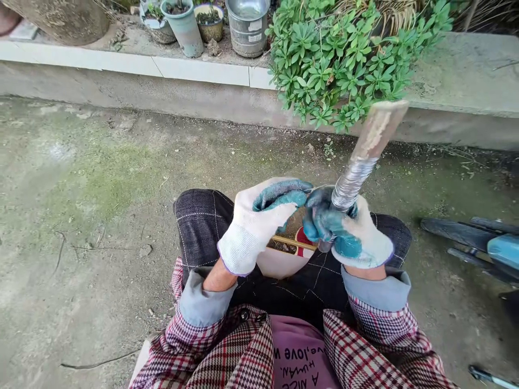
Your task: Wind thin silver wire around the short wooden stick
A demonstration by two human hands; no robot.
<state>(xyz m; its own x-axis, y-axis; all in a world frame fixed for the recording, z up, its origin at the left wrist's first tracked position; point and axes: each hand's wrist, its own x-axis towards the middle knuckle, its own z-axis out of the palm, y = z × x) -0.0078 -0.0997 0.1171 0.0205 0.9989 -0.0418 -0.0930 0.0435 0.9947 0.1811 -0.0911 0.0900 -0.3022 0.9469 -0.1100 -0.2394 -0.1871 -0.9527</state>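
My right hand [344, 229], in a white work glove with a blue-green coated palm, is closed around a round wooden stick [381, 129]. The stick leans up and to the right. Silvery metal wire [353, 182] is wound round it in tight turns just above my fist. To the left, my left hand [270, 210], gloved the same way, pinches with thumb and forefinger. A thin strand of wire appears to run from this pinch toward the stick, though it is hard to make out. The stick's lower end shows just below my right hand.
Beyond a concrete floor [101, 178] runs a low ledge [203, 72] edged with white tiles. On it stand a blue pot [184, 29], a metal bucket [248, 27] and a leafy plant [336, 59]. A blue and black wheeled object [478, 240] lies at right.
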